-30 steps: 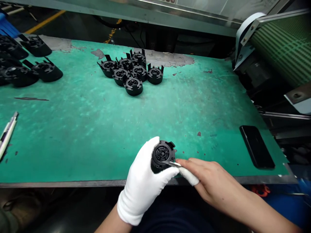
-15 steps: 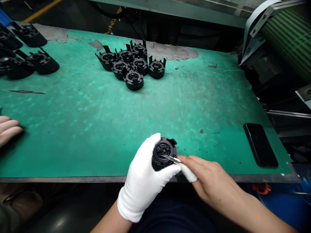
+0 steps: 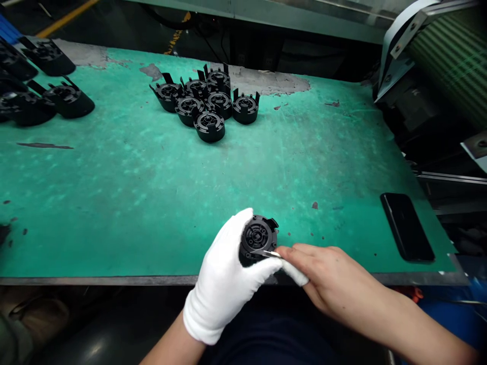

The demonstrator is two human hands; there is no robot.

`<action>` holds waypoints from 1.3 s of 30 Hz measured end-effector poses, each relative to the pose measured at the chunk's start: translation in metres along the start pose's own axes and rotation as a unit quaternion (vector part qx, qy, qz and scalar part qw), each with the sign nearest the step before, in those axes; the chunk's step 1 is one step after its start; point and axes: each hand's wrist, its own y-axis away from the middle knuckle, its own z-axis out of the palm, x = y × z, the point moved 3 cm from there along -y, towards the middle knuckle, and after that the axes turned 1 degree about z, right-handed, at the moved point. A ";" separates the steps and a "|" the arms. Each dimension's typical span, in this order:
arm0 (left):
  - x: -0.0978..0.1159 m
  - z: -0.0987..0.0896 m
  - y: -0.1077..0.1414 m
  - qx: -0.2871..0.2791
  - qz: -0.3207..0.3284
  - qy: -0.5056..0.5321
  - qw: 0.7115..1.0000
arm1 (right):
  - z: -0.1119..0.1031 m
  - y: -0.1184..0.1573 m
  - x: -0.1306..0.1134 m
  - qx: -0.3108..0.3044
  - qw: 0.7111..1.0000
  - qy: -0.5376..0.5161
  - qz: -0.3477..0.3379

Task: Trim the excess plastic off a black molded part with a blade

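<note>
My left hand (image 3: 224,279), in a white glove, is wrapped round a round black plastic part (image 3: 259,234) near the table's front edge. The part's ringed face is turned up, and a tab rises at its upper right. My right hand (image 3: 323,268), mostly bare with white cloth on a finger, pinches a thin pointed metal blade (image 3: 264,253). The blade lies across the lower rim of the part, beside my left thumb. Its handle is hidden in my right fingers.
Several similar black parts (image 3: 210,126) stand grouped at the back middle of the green table (image 3: 304,157); more (image 3: 68,99) stand at the far left. A black phone (image 3: 407,226) lies at the right. Green-belted machinery (image 3: 452,56) borders the back right.
The blade's tip has moved from near the part's centre down to its lower rim. Another person's gloved hand at the left edge has gone out of view.
</note>
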 end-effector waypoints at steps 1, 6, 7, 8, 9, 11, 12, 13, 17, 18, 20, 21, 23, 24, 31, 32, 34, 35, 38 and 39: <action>0.001 0.000 0.000 -0.003 -0.001 0.000 1.000 | -0.002 -0.001 -0.001 -0.007 1.000 0.011 0.003; 0.001 -0.013 -0.008 -0.052 0.028 -0.002 0.998 | -0.011 0.005 0.008 0.017 1.000 -0.008 -0.008; -0.001 -0.019 -0.011 -0.062 0.044 0.000 0.997 | -0.014 0.009 0.013 0.044 0.999 -0.023 -0.010; -0.005 -0.027 -0.014 -0.053 0.057 0.007 0.997 | -0.018 0.013 0.018 0.074 0.997 -0.036 -0.011; -0.010 -0.037 -0.017 -0.019 0.060 0.020 0.998 | -0.020 0.017 0.024 0.101 0.994 -0.043 -0.007; -0.021 -0.056 -0.022 0.086 0.034 0.071 0.993 | -0.022 0.023 0.035 0.131 0.991 -0.042 0.003; -0.025 -0.062 -0.022 0.117 0.019 0.101 0.988 | -0.021 0.025 0.039 0.128 0.991 -0.040 0.006; -0.028 -0.064 -0.023 0.115 0.006 0.119 0.986 | -0.019 0.026 0.040 0.119 0.992 -0.040 0.007; -0.019 -0.046 -0.012 -0.057 -0.010 0.010 0.998 | -0.006 0.019 0.033 0.066 0.996 -0.063 -0.003; -0.015 -0.039 -0.007 -0.073 -0.004 -0.031 0.997 | -0.003 0.016 0.029 0.055 0.996 -0.066 -0.009; -0.010 -0.028 0.001 -0.064 0.024 -0.080 0.994 | 0.002 0.012 0.022 0.047 0.997 -0.063 -0.019; -0.008 -0.023 0.004 -0.051 0.040 -0.091 0.994 | 0.003 0.011 0.020 0.051 0.997 -0.057 -0.022; -0.006 -0.016 0.008 -0.027 0.064 -0.103 0.992 | 0.004 0.009 0.018 0.063 0.997 -0.041 -0.023; -0.006 -0.014 0.008 -0.021 0.070 -0.106 0.992 | 0.003 0.008 0.019 0.068 0.997 -0.032 -0.023; 0.000 -0.015 0.000 -0.026 0.088 -0.102 0.991 | -0.006 0.001 0.022 0.079 0.995 0.051 -0.024; 0.000 -0.014 0.000 -0.024 0.087 -0.102 0.991 | -0.007 0.000 0.021 0.088 0.994 0.064 -0.021; 0.001 -0.013 -0.001 -0.019 0.085 -0.103 0.991 | -0.008 -0.003 0.019 0.107 0.990 0.087 -0.006; 0.001 -0.011 0.000 -0.014 0.085 -0.103 0.991 | -0.008 -0.004 0.018 0.114 0.989 0.095 0.003; 0.001 -0.007 0.003 0.012 0.083 -0.104 0.991 | -0.005 -0.004 0.019 0.122 0.987 0.103 0.033; 0.001 -0.005 0.004 0.022 0.083 -0.105 0.991 | -0.004 -0.003 0.019 0.123 0.987 0.099 0.038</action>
